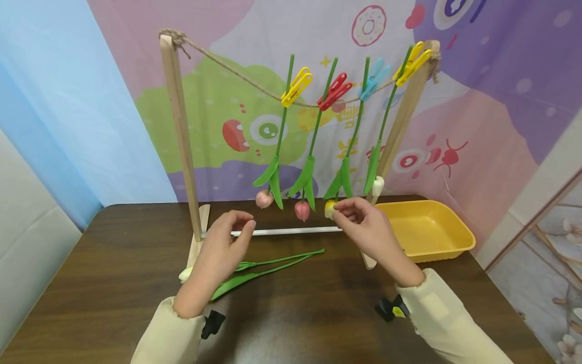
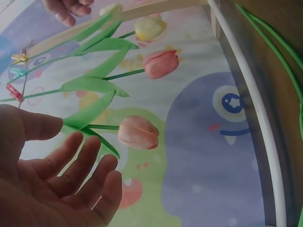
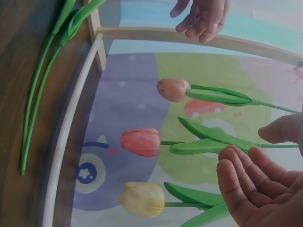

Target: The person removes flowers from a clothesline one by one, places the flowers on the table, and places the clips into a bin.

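Four artificial tulips hang head down from a twine line (image 1: 236, 74): pale pink (image 1: 263, 199), pink (image 1: 302, 211), yellow (image 1: 329, 209) and white (image 1: 378, 186). Yellow (image 1: 296, 87), red (image 1: 335, 92), light blue (image 1: 376, 79) and second yellow (image 1: 413, 64) clothespins clip their stems. My left hand (image 1: 223, 245) hovers left of the pale pink tulip, fingers loosely bent, holding nothing. In the head view my right hand (image 1: 370, 227) overlaps the yellow tulip's edge. From the right wrist camera, that hand's fingers (image 3: 265, 189) are relaxed, with nothing between them and the thumb.
Two more tulips (image 1: 277, 268) lie on the brown table (image 1: 291, 323), partly behind my left forearm. Wooden posts (image 1: 182, 131) joined by a white bar (image 1: 295, 230) carry the line. A yellow basin (image 1: 427, 227) stands at right; a cartoon-print cloth (image 1: 218, 101) hangs behind.
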The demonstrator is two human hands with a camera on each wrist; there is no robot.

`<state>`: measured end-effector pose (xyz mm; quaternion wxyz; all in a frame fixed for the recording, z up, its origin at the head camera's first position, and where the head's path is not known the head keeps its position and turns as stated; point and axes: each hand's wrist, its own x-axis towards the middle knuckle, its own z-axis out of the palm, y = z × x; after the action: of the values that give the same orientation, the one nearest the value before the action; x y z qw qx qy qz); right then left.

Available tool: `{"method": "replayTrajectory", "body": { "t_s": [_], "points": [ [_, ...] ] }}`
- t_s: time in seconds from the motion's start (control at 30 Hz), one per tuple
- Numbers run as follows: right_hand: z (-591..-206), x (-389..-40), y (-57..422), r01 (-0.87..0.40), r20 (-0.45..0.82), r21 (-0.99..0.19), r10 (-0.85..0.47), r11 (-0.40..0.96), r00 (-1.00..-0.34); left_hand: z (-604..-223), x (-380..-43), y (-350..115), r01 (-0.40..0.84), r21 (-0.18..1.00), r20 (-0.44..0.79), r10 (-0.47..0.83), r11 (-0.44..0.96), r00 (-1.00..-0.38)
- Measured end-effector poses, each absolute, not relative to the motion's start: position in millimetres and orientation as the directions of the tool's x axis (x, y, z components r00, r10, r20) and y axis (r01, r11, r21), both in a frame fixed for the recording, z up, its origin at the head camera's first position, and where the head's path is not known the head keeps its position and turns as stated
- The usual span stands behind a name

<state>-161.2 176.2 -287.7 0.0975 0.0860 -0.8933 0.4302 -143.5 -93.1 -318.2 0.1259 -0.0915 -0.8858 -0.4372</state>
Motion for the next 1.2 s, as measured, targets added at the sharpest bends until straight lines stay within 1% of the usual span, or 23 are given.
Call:
{"method": "replayTrajectory", "body": {
  "t_s": [0.23,0.37,0.7,1.0,1.2],
  "points": [
    [-280.2,-169.7,171.6,-0.283,0.273,-0.774,-0.105,0.566,-0.956,-311.3,-146.9,-92.8,0.276,0.741,0.319,0.041,0.612,-0.947],
    [-275.9,-173.7,168.5,-0.285,0.279,-0.787,-0.097,0.547,-0.955,-306.8,-149.7,-93.2,0.290,0.743,0.339,0.034,0.603,-0.940],
    [-269.5,-176.6,164.7,-0.285,0.279,-0.791,-0.095,0.541,-0.956,-293.0,-155.6,-95.6,0.298,0.752,0.351,0.025,0.587,-0.936],
    [-258.6,-179.5,163.6,-0.308,0.310,-0.783,-0.090,0.540,-0.946,-283.7,-159.1,-94.9,0.324,0.751,0.386,0.015,0.576,-0.922],
    [-254.4,-184.1,163.4,-0.309,0.312,-0.794,-0.086,0.523,-0.946,-278.0,-164.9,-93.1,0.340,0.767,0.400,0.009,0.544,-0.917]
  ]
}}
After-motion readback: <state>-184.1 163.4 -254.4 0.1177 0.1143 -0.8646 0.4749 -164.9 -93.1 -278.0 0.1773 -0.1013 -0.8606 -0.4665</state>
